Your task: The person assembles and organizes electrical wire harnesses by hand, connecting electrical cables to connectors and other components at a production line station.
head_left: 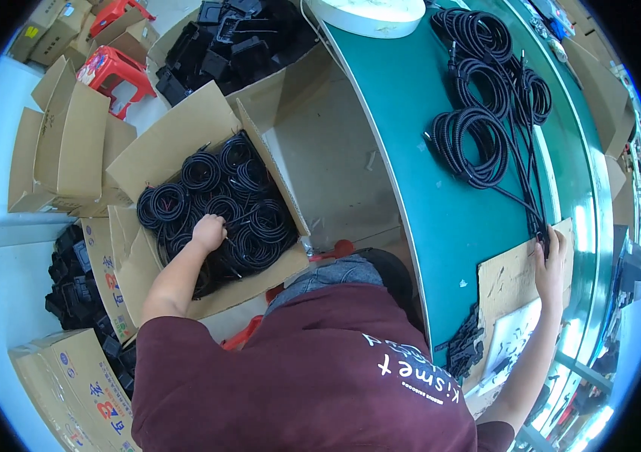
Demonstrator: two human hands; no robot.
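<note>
My left hand [210, 232] reaches down into an open cardboard box [173, 128] on the left. Its fingers are curled closed on a coiled black cable [222, 209] among several similar coils tied up in the box. On the green workbench to the right, my right hand [551, 260] is closed around the gathered ends of a bunch of black cables [527, 200]. These cables run away from me to several loose coils [475, 147] lying on the bench, with metal-looking plug tips at some ends. The fingertips of my right hand are partly hidden.
A cardboard sheet [505, 275] lies under my right forearm, with small black parts [465, 346] beside it. A white round object [373, 15] stands at the bench's far end. Black plastic parts [222, 45] fill another box beyond. Red stools [118, 71] and cartons [57, 143] stand at the left.
</note>
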